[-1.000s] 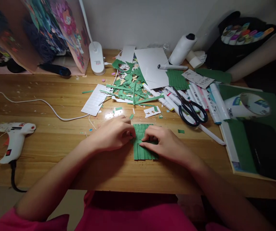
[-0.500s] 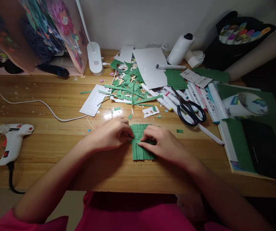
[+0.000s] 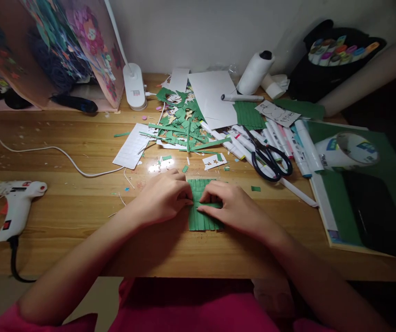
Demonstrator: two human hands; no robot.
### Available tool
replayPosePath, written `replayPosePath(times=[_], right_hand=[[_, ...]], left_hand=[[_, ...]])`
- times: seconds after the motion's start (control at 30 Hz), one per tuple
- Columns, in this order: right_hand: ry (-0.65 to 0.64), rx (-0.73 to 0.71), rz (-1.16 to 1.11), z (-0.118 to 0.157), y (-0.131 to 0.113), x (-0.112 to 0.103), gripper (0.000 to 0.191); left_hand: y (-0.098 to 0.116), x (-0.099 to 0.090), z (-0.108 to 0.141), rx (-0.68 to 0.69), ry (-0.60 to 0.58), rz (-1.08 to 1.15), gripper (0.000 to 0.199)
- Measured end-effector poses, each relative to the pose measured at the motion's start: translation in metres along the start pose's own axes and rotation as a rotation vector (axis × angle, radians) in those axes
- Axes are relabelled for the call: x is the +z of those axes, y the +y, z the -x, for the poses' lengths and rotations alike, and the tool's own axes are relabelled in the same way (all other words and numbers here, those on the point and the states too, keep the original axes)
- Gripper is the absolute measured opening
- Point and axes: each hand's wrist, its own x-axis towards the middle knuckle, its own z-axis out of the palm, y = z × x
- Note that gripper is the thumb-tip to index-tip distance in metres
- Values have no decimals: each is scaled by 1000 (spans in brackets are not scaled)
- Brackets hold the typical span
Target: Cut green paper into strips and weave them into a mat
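Fingers of the right hand [image 3: 232,203] partly hide the green paper mat [image 3: 203,219].

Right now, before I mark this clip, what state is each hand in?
Left hand: fingers curled at the left edge of the green paper; grip can't be told.
Right hand: fingertips on the paper; grip can't be told.

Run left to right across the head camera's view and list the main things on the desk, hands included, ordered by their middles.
Glue gun → left hand → woven green paper → right hand → scissors → roll of tape.
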Motion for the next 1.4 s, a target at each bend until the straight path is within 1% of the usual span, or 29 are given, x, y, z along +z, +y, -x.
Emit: replayPosePath(times=[0.07, 0.17, 0.23, 0.33, 0.4, 0.43, 0.5, 0.57, 0.6, 0.7, 0.77, 0.9, 1.07, 1.13, 1.2, 1.3, 1.4], right_hand=[[-10, 30, -60, 0, 0, -2, 9], [-38, 92, -177, 1, 0, -7, 10], [-61, 113, -255, 1, -1, -11, 14], [-101, 87, -353, 1, -2, -14, 25], [-144, 54, -410, 0, -1, -15, 30], [-169, 41, -430, 0, -1, -15, 31], [-194, 39, -456, 1, 0, -14, 27], [-179, 46, -412, 2, 1, -13, 20], [-164, 36, -351, 3, 1, -12, 22], [-143, -35, -104, 4, 1, -10, 37], [-141, -67, -15, 4, 0, -9, 40], [-106, -86, -2, 2, -1, -4, 32], [-42, -93, -20, -2, -1, -1, 21], [-15, -73, -48, -3, -1, -2, 15], [6, -21, -128, -3, 0, -1, 11], [20, 100, -327, -3, 2, 1, 8], [54, 211, -526, -5, 2, 2, 11]], left_hand=[[3, 2, 1, 6, -1, -32, 12], [8, 4, 3, -29, -41, -40, 15], [11, 4, 4, -43, -63, -42, 15], [15, 4, 6, -32, -75, -64, 16], [17, 5, 6, -34, -77, -79, 22], [17, 6, 5, -41, -71, -85, 24], [17, 7, 4, -60, -52, -94, 25], [17, 8, 4, -69, -45, -82, 21], [16, 8, 4, -68, -51, -72, 19], [15, 7, 4, -74, -53, -52, 14], [14, 6, 3, -77, -49, -53, 13], [12, 6, 3, -73, -70, -26, 17], [11, 7, 4, -108, -87, 21, 18], [10, 7, 3, -113, -87, 35, 17], [11, 5, 2, -112, -91, 43, 17], [14, 2, 2, -114, -96, 36, 20], [17, -1, 4, -99, -105, 38, 20]])
